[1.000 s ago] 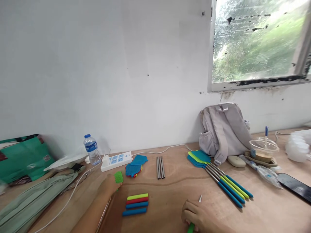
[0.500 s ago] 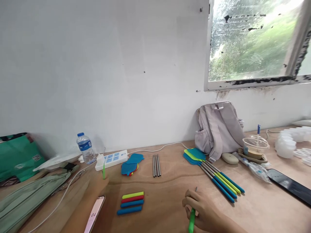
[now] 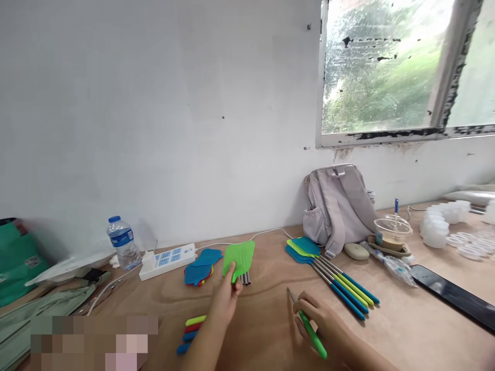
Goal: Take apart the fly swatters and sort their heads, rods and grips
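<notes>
Pinching green swatter head (image 3: 243, 256) in left hand (image 3: 225, 298), green-handled rod (image 3: 314, 337) in right hand (image 3: 317, 315), over wooden counter (image 3: 265, 319); near back edge, backpack (image 3: 340, 208) by white wall (image 3: 154, 129), below window (image 3: 379, 77).

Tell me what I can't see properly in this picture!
All in the head view:
- Metal tubes: upper parts hidden behind the green mesh head in the left hand.
- Coloured handles: right ends hidden by the left forearm.
- Green bag: cut off by the left edge.
- Bottle label: small writing too tiny to read.
- Bottom-left corner: blurred into blocks.
</notes>
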Motion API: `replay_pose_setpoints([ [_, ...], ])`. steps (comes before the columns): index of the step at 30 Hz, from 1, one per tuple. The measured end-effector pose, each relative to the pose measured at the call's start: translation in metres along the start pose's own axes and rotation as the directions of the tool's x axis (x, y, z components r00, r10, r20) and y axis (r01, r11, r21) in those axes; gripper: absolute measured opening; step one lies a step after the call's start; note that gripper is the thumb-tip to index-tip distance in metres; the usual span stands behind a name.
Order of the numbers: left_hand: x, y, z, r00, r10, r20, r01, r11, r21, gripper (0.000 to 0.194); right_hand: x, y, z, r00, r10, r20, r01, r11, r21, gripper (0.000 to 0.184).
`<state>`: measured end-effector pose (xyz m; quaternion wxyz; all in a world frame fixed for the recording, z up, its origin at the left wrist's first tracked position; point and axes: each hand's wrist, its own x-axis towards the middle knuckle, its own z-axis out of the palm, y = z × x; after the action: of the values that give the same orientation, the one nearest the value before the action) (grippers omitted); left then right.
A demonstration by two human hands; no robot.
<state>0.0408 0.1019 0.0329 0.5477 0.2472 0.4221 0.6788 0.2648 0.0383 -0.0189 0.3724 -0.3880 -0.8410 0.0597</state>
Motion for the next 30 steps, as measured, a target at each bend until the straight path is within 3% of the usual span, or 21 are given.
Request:
replay_pose_setpoints([
  [5,-0.003,-0.053,0.029,0.995,-0.093,0.032,0.097,0.988,-0.122,0.021,-0.004,0.001,-0.008,0.997,0.082,-0.012,-0.081,0.995,0.061,0.012],
  [10,-0.002,-0.079,0.039,0.99,-0.114,0.08,0.128,0.97,-0.204,0.014,-0.015,0.004,-0.017,0.997,-0.007,-0.08,0.008,1.0,0.019,0.012],
  [15,-0.003,-0.087,0.036,0.978,-0.139,0.157,0.174,0.956,-0.237,0.017,-0.017,-0.003,-0.01,0.987,-0.09,-0.13,0.088,0.996,-0.017,0.016],
  [21,-0.001,-0.092,0.034,0.975,-0.171,0.142,0.203,0.945,-0.255,0.017,-0.015,-0.002,0.0,0.982,-0.09,-0.166,0.091,0.996,0.001,0.017],
  [26,0.0,-0.094,0.036,0.971,-0.179,0.155,0.217,0.937,-0.274,0.021,-0.016,-0.001,-0.001,0.992,-0.039,-0.124,0.041,0.999,0.012,0.02],
  [30,-0.001,-0.095,0.035,0.968,-0.19,0.162,0.23,0.932,-0.281,0.018,-0.015,-0.003,-0.002,0.992,-0.065,-0.112,0.067,0.998,0.014,0.021],
])
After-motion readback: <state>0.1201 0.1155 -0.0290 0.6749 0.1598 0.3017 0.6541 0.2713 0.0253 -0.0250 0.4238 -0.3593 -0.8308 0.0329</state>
